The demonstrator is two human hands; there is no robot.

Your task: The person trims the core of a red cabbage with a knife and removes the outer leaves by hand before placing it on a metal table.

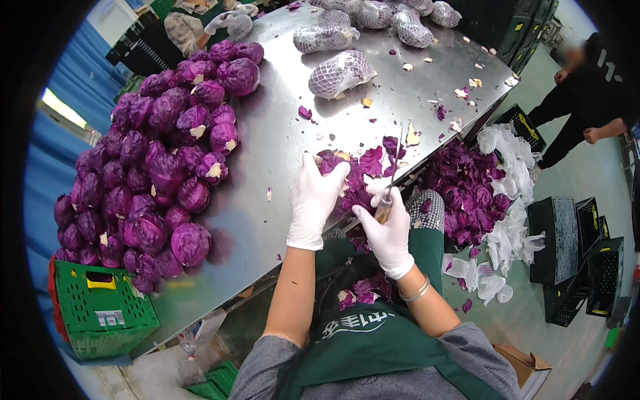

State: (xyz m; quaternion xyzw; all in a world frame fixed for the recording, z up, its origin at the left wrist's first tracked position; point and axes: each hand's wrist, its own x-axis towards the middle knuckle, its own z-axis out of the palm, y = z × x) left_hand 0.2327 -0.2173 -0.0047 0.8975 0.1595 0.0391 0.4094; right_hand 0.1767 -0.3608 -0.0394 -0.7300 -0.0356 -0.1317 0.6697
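Observation:
My left hand, in a white glove, is at the near edge of the steel table, its fingers on purple cabbage leaves. My right hand, gloved too, is closed on the handle of a knife whose thin blade points away from me. Loose leaves and pale trimmings lie between and beyond my hands. A large pile of red cabbages covers the left side of the table. Further back, a cabbage in white foam netting and clear wrap lies on its side, with several more wrapped ones behind it.
A green plastic crate stands at the near left corner. To my right, cut leaves are heaped beside white foam nets; black crates stand further right. A co-worker's gloved hands hold a netted cabbage at the far left. Another person is at the right.

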